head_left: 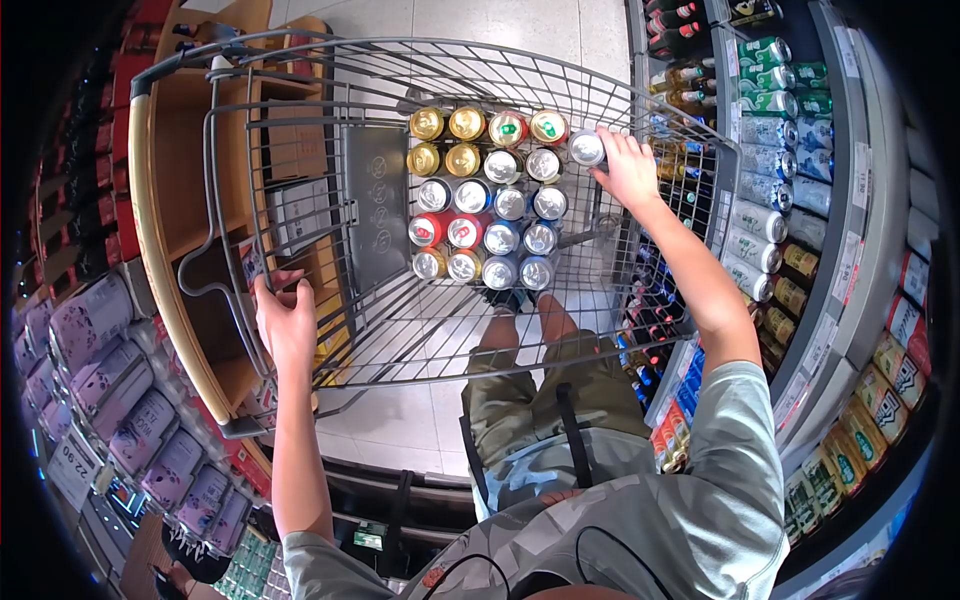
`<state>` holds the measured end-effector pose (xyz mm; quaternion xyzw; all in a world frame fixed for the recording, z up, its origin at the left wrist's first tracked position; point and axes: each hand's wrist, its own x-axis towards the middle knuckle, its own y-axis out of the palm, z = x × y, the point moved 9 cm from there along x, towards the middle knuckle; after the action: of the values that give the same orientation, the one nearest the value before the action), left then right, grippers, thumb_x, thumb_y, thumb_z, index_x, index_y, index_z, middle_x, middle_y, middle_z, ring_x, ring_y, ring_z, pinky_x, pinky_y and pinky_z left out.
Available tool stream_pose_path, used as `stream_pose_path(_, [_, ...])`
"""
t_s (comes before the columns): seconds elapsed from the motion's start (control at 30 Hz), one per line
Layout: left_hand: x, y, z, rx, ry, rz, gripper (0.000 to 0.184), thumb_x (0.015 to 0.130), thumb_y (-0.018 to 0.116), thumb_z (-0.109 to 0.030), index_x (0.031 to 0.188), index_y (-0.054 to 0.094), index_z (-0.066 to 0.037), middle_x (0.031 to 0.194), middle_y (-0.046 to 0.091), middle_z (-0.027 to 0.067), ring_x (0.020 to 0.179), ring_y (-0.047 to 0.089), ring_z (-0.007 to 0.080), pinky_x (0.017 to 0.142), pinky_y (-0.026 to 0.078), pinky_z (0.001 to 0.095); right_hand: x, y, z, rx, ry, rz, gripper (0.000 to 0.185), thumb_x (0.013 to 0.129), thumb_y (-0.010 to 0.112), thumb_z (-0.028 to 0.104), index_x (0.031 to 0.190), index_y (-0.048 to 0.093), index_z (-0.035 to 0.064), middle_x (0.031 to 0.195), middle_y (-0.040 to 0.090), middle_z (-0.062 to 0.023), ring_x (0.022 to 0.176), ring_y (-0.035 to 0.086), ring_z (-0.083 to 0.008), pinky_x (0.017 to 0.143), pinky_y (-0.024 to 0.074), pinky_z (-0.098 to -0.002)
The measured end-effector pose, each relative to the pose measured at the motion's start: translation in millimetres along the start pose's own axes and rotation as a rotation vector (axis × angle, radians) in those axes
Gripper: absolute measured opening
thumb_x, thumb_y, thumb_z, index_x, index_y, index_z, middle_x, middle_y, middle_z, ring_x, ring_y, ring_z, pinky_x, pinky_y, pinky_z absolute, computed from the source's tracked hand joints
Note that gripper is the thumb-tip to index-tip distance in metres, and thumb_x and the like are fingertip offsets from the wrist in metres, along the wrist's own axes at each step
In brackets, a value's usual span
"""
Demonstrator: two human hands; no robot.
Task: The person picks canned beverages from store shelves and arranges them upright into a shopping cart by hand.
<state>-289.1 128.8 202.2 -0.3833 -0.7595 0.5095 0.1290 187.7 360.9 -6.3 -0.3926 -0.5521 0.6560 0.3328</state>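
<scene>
As right fingers (620, 152) clamp can (587, 148) in wire cart (376, 212), left fingers (267, 294) apart; tiled shop floor (420, 418).

Bright, cool light seemed to come from above, glinting off the can lids (501, 203) and whitening the right sleeve (740, 450). Pale floor tiles (405, 425) looked evenly lit. The centre was fairly sharp, while the outer shelves (858, 250) bowed with wide-angle distortion, softened, and sank into black around the rounded border.
</scene>
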Motion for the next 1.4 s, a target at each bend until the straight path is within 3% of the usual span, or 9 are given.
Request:
stream_pose_path(0.23, [-2,0,-3,-0.027,-0.011,0.002,0.023,0.087,0.064,-0.017,0.105,0.060,-0.004,0.098,0.072,0.0048,0.068,0.064,0.0175,0.072,0.050,0.0354,-10,-12,5,-0.015,0.040,0.026,0.099,0.071,0.084,0.023,0.154,0.032,0.0179,0.133,0.052,-0.0113,0.122,0.052,-0.0306,0.089,0.0545,-0.0489])
stream_pose_path(0.3, [-2,-1,-3,0.013,-0.019,-0.004,0.023,0.087,0.064,-0.017,0.106,0.060,-0.004,0.098,0.072,0.0046,0.068,0.064,0.0177,0.074,0.050,0.0355,-12,-9,-1,0.029,0.149,0.176,0.103,0.069,0.084,0.017,0.156,0.028,0.0194,0.132,0.051,-0.0132,0.120,0.053,-0.0340,0.086,0.0585,-0.0492])
stream_pose_path(0.7, [-1,0,-9,0.054,-0.012,0.038,0.019,0.091,0.061,-0.011,0.106,0.054,-0.002,0.105,0.074,0.0083,0.074,0.067,0.0128,0.067,0.052,0.0287,9,-16,-23,0.071,0.170,0.030,0.088,0.072,0.077,0.010,0.150,0.037,0.0148,0.126,0.055,-0.0115,0.117,0.057,-0.0345,0.088,0.0586,-0.0463])
stream_pose_path(0.9, [-1,0,-5,0.062,-0.007,0.029,0.019,0.091,0.060,-0.011,0.107,0.054,-0.002,0.104,0.074,0.0083,0.075,0.067,0.0130,0.067,0.052,0.0288,6,-7,-15,0.042,0.096,0.094,0.083,0.071,0.078,0.009,0.146,0.043,0.0141,0.128,0.054,-0.0106,0.125,0.052,-0.0314,0.098,0.0506,-0.0489])
stream_pose_path(1.07, [0,1,-4,0.068,0.001,0.033,0.020,0.091,0.060,-0.011,0.108,0.055,-0.002,0.104,0.074,0.0087,0.076,0.067,0.0130,0.068,0.052,0.0287,-3,-27,2,-0.024,-0.042,-0.051,0.090,0.065,0.082,0.010,0.147,0.044,0.0143,0.142,0.049,-0.0132,0.139,0.040,-0.0337,0.117,0.0295,-0.0517])
stream_pose_path(1.13, [-2,-1,-7,0.006,-0.024,0.005,0.022,0.087,0.064,-0.015,0.105,0.059,-0.003,0.097,0.073,0.0056,0.067,0.065,0.0177,0.070,0.051,0.0356,-7,-38,19,-0.006,-0.091,-0.025,0.091,0.065,0.083,0.012,0.147,0.044,0.0142,0.144,0.048,-0.0135,0.141,0.038,-0.0348,0.118,0.0274,-0.0526])
stream_pose_path(1.2, [-2,-1,-5,0.012,-0.020,0.006,0.022,0.087,0.064,-0.015,0.105,0.059,-0.003,0.097,0.073,0.0057,0.067,0.065,0.0174,0.070,0.051,0.0353,-8,-34,32,0.011,-0.158,0.026,0.093,0.064,0.087,0.019,0.147,0.045,0.0147,0.146,0.047,-0.0131,0.144,0.035,-0.0353,0.119,0.0237,-0.0577])
stream_pose_path(1.3, [-2,-2,-7,0.022,-0.013,-0.005,0.023,0.087,0.064,-0.015,0.106,0.059,-0.003,0.097,0.073,0.0054,0.067,0.065,0.0172,0.070,0.051,0.0347,-6,-18,37,0.033,-0.200,0.093,0.094,0.065,0.089,0.025,0.147,0.046,0.0143,0.146,0.047,-0.0128,0.145,0.033,-0.0352,0.119,0.0206,-0.0613])
stream_pose_path(1.4, [-2,-2,-7,0.018,0.000,-0.005,0.023,0.087,0.064,-0.015,0.107,0.059,-0.004,0.096,0.073,0.0042,0.066,0.065,0.0173,0.072,0.051,0.0349,4,-7,36,-0.028,-0.229,0.114,0.087,0.066,0.089,0.033,0.142,0.050,0.0139,0.135,0.056,-0.0090,0.137,0.041,-0.0325,0.112,0.0287,-0.0588])
